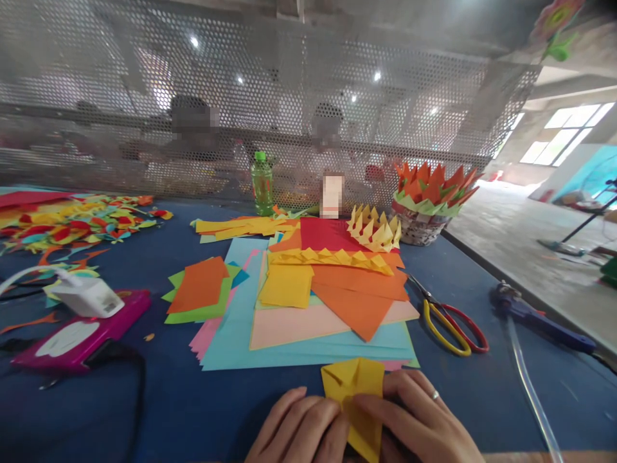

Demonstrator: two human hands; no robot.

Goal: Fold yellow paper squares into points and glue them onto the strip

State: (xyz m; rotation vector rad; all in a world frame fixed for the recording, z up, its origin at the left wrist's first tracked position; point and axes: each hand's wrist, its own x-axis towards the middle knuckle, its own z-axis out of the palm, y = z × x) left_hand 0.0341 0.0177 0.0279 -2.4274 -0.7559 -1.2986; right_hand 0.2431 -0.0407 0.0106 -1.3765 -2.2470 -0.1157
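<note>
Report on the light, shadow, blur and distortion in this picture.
Head view: the windows wash out white at right; ceiling lights glint through the mesh screen, people behind it are hazy; soft shadow lies beside the left hand; the folded yellow paper reads clearly; outer edges look stretched.

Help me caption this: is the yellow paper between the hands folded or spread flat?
Folded: the yellow paper shows creases and turned-over layers near its top.

Left hand (303, 427) cropped below, folded yellow paper (360, 384) partly finger-covered
</note>
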